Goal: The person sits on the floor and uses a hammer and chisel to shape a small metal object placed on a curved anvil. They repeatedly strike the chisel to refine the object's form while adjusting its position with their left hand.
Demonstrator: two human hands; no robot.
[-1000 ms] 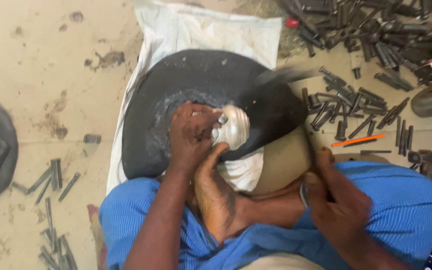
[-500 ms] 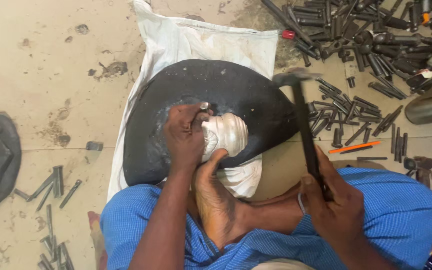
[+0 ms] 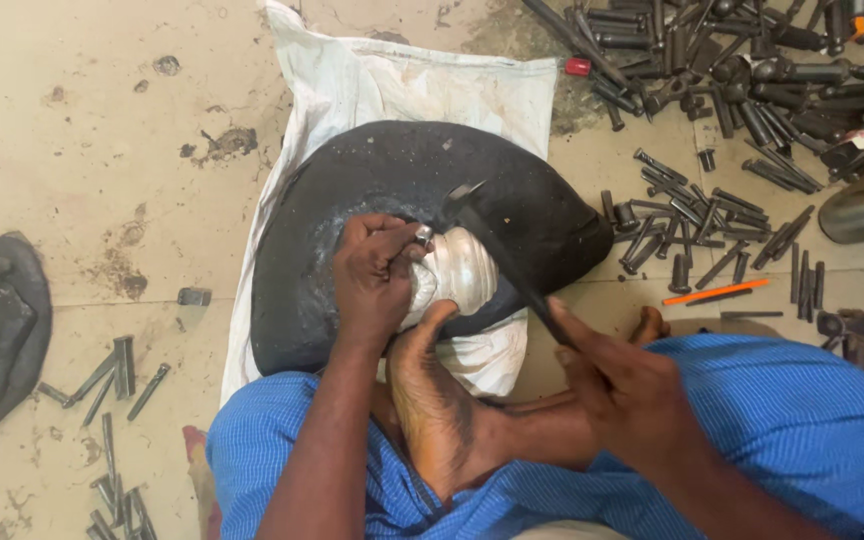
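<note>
Hammering (image 3: pixel 497 250) rounded shiny metal piece (image 3: pixel 457 275)

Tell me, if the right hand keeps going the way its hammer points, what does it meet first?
Probably the small metal punch pinched by the left hand against the shiny silver piece; the right hand aims its dark hammer there, though depth is unclear.

We sit on the floor (image 3: pixel 82 120) with a domed block (image 3: pixel 392 190) before us, lying on a sack (image 3: pixel 402 80). On the block rests a small metal piece (image 3: pixel 457 275), our foot (image 3: pixel 437 400) against its near side. Our left hand (image 3: pixel 372 275) lies on its left, our right hand (image 3: pixel 632 390) to the right with a hammer (image 3: pixel 497 245) over it. Punches (image 3: pixel 732 100) lie scattered far right, more (image 3: pixel 112 400) near left.
</note>
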